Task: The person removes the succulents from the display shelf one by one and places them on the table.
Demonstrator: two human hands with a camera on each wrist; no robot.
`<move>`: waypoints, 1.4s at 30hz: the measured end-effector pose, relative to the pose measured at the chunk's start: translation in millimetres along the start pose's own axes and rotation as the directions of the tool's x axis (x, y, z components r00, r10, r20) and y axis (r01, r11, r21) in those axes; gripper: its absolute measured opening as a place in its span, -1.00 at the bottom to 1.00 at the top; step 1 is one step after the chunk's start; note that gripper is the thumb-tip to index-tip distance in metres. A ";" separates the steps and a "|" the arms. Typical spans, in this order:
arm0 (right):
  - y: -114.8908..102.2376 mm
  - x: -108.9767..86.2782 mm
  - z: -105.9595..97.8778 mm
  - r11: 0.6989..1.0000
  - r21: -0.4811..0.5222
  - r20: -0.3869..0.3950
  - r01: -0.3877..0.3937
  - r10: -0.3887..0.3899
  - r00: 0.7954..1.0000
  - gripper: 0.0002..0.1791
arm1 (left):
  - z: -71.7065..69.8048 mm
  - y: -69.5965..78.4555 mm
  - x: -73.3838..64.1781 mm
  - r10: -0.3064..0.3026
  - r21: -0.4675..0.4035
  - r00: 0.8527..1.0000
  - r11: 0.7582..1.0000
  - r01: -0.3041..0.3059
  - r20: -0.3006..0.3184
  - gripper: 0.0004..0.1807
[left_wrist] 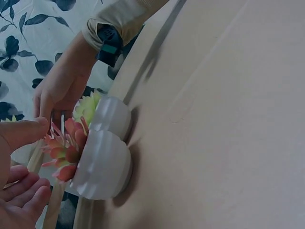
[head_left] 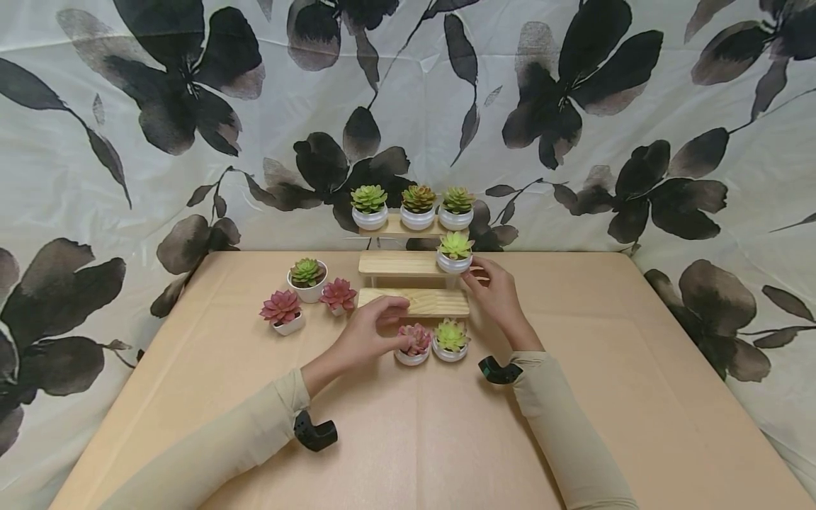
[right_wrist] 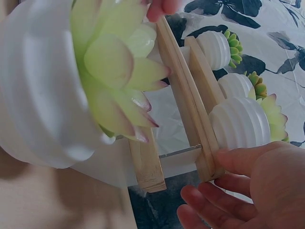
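My right hand (head_left: 497, 287) is at the right end of the three-tier wooden stand (head_left: 398, 263). Its thumb touches the white pot of a light green succulent (head_left: 454, 263) sitting on the middle tier, while the other fingers (right_wrist: 214, 210) spread beside the shelf end. At the front, my left hand (head_left: 366, 329) reaches toward a pink succulent (head_left: 413, 346) in a white pot on the table. The left thumb (left_wrist: 24, 132) comes right up to its leaves, and the left fingers are loosely bent around nothing. Another light green succulent (head_left: 450, 343) stands against that pink one.
Three potted succulents (head_left: 418, 216) line the top tier. The lowest tier (head_left: 440, 303) shows bare wood. Left of the stand are a green succulent (head_left: 308, 283) and two pink ones (head_left: 282, 312) (head_left: 338, 296) in white pots. A floral cloth (head_left: 433, 106) hangs behind the table (head_left: 408, 439).
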State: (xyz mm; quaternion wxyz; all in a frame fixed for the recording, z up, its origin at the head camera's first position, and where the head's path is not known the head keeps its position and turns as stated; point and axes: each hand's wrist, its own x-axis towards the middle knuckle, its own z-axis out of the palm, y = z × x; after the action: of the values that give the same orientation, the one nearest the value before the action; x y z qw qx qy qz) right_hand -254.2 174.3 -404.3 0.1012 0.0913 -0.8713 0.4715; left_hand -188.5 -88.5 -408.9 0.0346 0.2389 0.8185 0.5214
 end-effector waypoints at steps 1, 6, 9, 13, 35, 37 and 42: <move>0.0 0.0 0.0 1.000 0.001 0.002 0.000 0.000 1.000 -0.54 | -0.6 0.9 1.4 -0.003 -0.008 1.000 1.000 0.003 0.003 -0.31; 0.5 0.3 0.1 1.000 0.009 0.008 -0.004 0.004 1.000 -0.54 | -1.8 5.9 8.9 -0.018 -0.004 1.000 1.000 0.018 -0.006 -0.33; 0.4 0.4 0.1 1.000 0.005 0.007 -0.008 0.008 1.000 -0.55 | -1.3 7.9 14.5 -0.014 0.015 1.000 1.000 0.014 -0.020 -0.34; 0.3 0.4 0.1 1.000 -0.003 0.005 -0.006 0.006 1.000 -0.55 | -0.7 9.9 21.9 -0.022 -0.014 0.999 1.000 0.022 -0.026 -0.35; -1.1 1.1 -0.7 1.000 -0.013 0.007 -0.011 0.012 1.000 -0.54 | 0.8 27.7 56.5 -0.063 -0.071 0.993 0.996 0.056 -0.101 -0.36; -1.5 1.1 -0.8 1.000 -0.014 0.008 -0.012 0.013 1.000 -0.54 | 1.5 29.6 59.4 -0.062 -0.079 0.993 0.995 0.054 -0.104 -0.36; -2.1 1.0 -0.8 1.000 -0.011 0.009 -0.014 0.014 1.000 -0.54 | 3.3 32.9 65.6 -0.074 -0.065 0.991 0.996 0.067 -0.114 -0.34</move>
State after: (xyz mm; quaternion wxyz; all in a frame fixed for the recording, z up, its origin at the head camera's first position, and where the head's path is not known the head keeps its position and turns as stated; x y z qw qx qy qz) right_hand -254.5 173.8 -402.0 0.0946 0.0866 -0.8749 0.4669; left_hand -233.8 -46.5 -369.1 0.0126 0.1778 0.8107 0.5577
